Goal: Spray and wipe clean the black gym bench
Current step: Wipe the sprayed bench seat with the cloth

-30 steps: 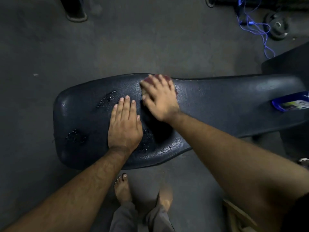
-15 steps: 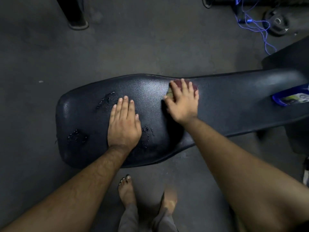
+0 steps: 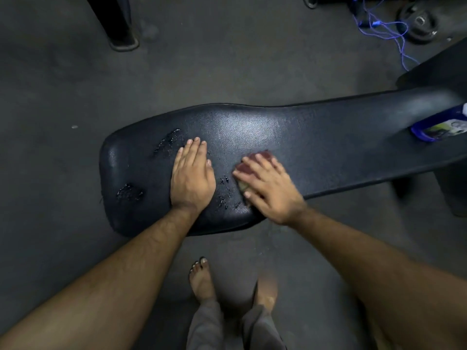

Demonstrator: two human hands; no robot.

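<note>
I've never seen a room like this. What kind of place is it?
Most likely a gym. A padded black bench stands on a dark floor, and a round weight plate lies in the far corner beside a blue cord, maybe a skipping rope.

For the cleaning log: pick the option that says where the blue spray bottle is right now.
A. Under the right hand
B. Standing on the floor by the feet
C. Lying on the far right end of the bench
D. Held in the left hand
C: the blue spray bottle lies on its side at the right end of the black bench, clear of both hands; the left hand rests flat on the bench and the right hand presses the cloth.
</note>
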